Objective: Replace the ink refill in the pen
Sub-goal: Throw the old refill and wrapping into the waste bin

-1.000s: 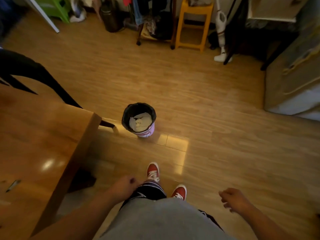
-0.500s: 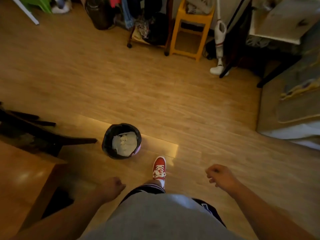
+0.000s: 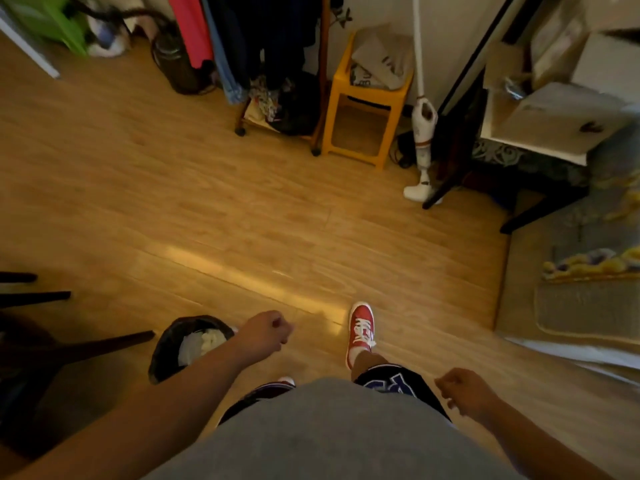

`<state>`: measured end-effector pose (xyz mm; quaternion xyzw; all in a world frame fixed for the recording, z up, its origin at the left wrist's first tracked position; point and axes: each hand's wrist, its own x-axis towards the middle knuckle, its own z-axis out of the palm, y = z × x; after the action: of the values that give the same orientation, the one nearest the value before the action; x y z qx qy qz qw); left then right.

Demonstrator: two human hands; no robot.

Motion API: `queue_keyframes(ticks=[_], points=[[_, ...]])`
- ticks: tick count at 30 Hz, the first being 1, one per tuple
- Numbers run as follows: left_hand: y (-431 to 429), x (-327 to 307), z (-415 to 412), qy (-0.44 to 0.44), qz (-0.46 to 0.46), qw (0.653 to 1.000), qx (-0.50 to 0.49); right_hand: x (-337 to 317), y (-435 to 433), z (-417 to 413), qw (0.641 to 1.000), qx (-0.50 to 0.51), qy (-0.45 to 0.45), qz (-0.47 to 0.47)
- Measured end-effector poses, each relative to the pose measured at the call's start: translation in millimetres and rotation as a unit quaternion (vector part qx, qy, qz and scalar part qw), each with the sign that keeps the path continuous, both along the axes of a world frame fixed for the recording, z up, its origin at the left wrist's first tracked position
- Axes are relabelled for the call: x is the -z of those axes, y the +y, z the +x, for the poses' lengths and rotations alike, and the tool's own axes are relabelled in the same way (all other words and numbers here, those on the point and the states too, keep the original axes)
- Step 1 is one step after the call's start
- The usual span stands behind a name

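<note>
Fingers of both hands curl into loose fists with nothing seen in them. Left hand (image 3: 265, 332) hangs beside a black bin (image 3: 187, 344); right hand (image 3: 462, 391) hangs over the wooden floor (image 3: 242, 209). Pen and refill are out of sight.

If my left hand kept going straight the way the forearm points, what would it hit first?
Probably nothing close: the left hand, loosely curled, points up-right over bare wooden floor. Far along that line stands the yellow stool, though depth is unclear. The bin lies beside the forearm, off that line.
</note>
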<state>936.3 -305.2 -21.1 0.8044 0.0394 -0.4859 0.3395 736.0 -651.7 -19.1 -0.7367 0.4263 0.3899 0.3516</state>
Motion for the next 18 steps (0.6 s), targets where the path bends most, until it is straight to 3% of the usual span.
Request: queue_keyframes(ticks=[8,18], points=[[-8,-14,43,-0.014,0.074,0.988,-0.137,-11,-68,180,0.987,-0.161,0.0,0.014],[84,21,55,0.082,0.123,0.934,-0.326,1,55,452,0.944,-0.321,-0.037,0.067]])
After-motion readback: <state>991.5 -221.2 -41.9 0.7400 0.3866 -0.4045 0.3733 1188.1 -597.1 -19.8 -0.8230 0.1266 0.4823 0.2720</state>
